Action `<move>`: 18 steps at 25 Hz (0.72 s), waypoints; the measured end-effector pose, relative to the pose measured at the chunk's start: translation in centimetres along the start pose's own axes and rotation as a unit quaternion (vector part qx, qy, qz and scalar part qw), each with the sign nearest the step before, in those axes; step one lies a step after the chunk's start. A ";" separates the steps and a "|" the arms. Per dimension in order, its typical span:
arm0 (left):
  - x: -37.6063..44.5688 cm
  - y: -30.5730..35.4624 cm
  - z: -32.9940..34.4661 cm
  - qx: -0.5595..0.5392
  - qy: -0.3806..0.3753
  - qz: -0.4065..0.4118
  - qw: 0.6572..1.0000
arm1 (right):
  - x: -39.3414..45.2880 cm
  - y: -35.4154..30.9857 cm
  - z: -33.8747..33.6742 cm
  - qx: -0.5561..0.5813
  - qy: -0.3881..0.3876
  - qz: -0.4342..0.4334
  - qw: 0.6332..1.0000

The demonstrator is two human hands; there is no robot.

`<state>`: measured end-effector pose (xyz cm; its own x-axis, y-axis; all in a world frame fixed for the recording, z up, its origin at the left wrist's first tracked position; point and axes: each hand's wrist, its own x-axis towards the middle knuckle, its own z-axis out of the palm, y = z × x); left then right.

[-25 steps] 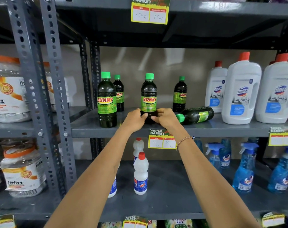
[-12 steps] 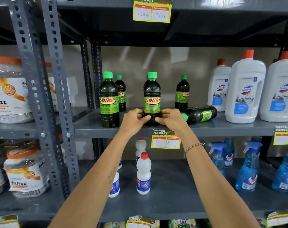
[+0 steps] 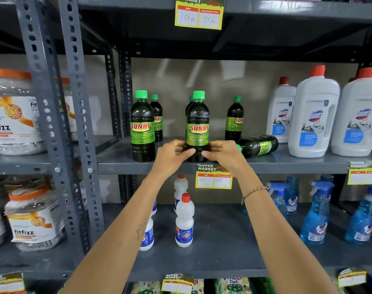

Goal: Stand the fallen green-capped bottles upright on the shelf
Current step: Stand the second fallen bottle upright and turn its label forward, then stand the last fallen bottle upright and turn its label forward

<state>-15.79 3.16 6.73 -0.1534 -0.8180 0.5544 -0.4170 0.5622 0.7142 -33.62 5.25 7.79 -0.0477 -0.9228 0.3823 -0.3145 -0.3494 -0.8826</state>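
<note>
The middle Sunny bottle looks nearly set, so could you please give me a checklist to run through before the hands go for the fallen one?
1. Middle Sunny bottle upright on the shelf: ok.
2. Left hand and right hand off it: not ok, both grip its base.
3. All bottles standing: not ok, the fallen bottle lies on its side, cap toward the right hand.
4. Free spot to stand it: ok, bare shelf in front of it.
5. Fallen bottle's cap tight: cannot tell.
</note>
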 end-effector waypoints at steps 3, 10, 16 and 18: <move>-0.4 0.2 0.2 0.004 0.041 -0.006 0.999 | -0.1 0.1 -0.2 -0.010 -0.014 0.014 1.000; -3.6 2.4 4.3 0.069 0.186 0.244 0.949 | -1.6 -0.5 -3.3 -0.044 0.173 -0.057 0.982; -3.1 3.5 12.5 0.170 0.145 0.252 0.941 | -0.1 0.4 -12.6 -0.222 0.155 -0.060 0.961; -2.8 3.3 14.8 0.202 0.182 0.203 0.941 | 0.5 0.8 -15.4 -0.322 0.052 -0.034 0.945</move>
<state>-29.97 5.55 1.23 -0.0867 -0.4077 0.9090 -0.7076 0.6675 0.2319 -48.47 7.00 11.50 -0.0895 -0.8692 0.4862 -0.8298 -0.2049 -0.5190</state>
